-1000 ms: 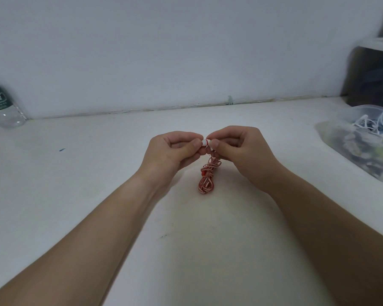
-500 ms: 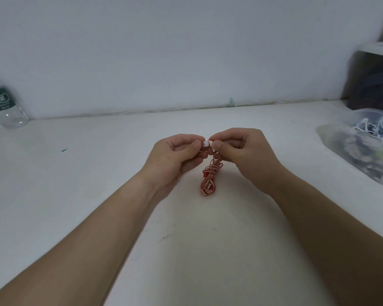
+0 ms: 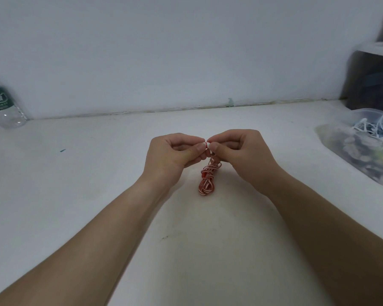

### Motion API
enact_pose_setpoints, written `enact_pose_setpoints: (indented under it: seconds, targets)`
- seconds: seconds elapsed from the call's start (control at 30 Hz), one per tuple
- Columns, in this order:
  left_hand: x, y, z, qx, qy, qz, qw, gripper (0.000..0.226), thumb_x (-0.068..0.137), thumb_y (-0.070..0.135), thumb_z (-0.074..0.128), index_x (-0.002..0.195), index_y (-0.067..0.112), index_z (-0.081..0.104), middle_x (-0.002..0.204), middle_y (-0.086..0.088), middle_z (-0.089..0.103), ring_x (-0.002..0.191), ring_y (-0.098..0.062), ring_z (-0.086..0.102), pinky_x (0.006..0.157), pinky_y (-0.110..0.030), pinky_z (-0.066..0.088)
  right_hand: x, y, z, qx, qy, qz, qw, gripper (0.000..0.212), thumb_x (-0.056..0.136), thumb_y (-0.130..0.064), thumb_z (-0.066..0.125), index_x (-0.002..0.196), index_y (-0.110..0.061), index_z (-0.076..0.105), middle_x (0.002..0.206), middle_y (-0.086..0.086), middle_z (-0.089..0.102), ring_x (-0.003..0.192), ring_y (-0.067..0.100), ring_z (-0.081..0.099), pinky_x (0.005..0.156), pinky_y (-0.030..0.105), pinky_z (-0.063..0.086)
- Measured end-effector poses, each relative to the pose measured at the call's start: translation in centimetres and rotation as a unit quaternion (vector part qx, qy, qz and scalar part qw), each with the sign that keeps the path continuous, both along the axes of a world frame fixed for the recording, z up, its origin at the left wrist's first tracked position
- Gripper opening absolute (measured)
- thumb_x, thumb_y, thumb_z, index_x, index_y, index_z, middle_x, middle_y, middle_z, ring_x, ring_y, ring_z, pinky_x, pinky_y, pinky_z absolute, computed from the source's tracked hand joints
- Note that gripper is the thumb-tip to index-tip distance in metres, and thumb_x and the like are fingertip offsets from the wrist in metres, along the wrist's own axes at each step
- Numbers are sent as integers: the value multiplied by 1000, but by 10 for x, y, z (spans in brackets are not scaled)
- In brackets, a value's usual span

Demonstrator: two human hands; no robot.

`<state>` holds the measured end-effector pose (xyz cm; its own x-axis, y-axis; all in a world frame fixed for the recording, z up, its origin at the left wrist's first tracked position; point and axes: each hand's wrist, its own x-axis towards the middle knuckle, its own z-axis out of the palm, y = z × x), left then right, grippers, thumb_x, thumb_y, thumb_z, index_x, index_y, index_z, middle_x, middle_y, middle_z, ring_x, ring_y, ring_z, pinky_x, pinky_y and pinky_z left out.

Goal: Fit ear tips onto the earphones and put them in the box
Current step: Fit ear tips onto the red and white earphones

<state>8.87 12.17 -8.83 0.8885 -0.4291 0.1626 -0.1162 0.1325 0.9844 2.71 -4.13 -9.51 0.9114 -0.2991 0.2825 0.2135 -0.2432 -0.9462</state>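
across the whole lower view a white counter (image 3: pixel 97 195) ran back to a pale wall (image 3: pixel 186 51), and both bare forearms reached over it from the near edge. at the far right a dark shelf unit (image 3: pixel 367 85) stood against the wall. in front of it, at the right edge of the counter, lay a wide clear tray (image 3: pixel 341 138) filled with small dark and greenish bits, too blurred to tell apart. just behind it sat a clear tub (image 3: pixel 363 112) holding a tangle of white and pale blue cables, some spilling forward over the tray. at the far left, against the wall, a clear water bottle (image 3: pixel 3 107) with a green label stood well apart from everything else.

near the middle of the counter the left hand (image 3: pixel 170 155) and the right hand (image 3: pixel 245 151) met, knuckles up, fingers (image 3: pixel 195 151) curled in tight. the right hand pinched the bud end of the earphones (image 3: pixel 207 180) between thumb and forefinger, and the left hand pinched a small white ear tip (image 3: pixel 204 144) against it; a sliver of red showed where the two touched. the rest of the earphones, a red-and-white cable wound into a knotted bundle, hung from the right hand, its lower loops resting on the counter between the wrists, well apart from the tub and tray.
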Motion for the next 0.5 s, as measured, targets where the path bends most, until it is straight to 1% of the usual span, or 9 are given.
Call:
enact_pose_setpoints:
  seconds: [0.1,0.23,0.37,0.5]
  targets:
    - [-2,-1,0,-10,4,7,1000,8,84,-4,73,90,1,75,77,-17,74,76,-25,73,77,-28,60,1,2,0,6,4,-9,1000,8,91,-5,70,95,-9,76,78,9,77,81,37,73,85,46,60]
    - [-3,-3,-1,-17,3,13,1000,10,83,-4,73,93,-2,74,80,-19,75,79,-28,74,75,-27,59,1,4,-3,7,3,-13,1000,9,91,-5,69,93,-11,76,79,10,77,83,38,73,86,48,59]
    - [-2,-3,-2,-16,4,3,1000,12,86,-1,72,97,2,75,84,-18,76,83,-25,75,76,-24,58,2,4,-3,13,-14,-26,999,10,91,-5,69,91,-13,76,78,8,77,79,34,73,86,50,59]
    - [4,-1,-5,-45,54,-33,997,13,93,-1,63,101,0,73,88,-16,76,85,-21,74,79,-23,57,2,2,-3,12,-23,-15,1000,11,91,-4,68,93,-12,75,81,11,77,83,39,71,86,51,58]
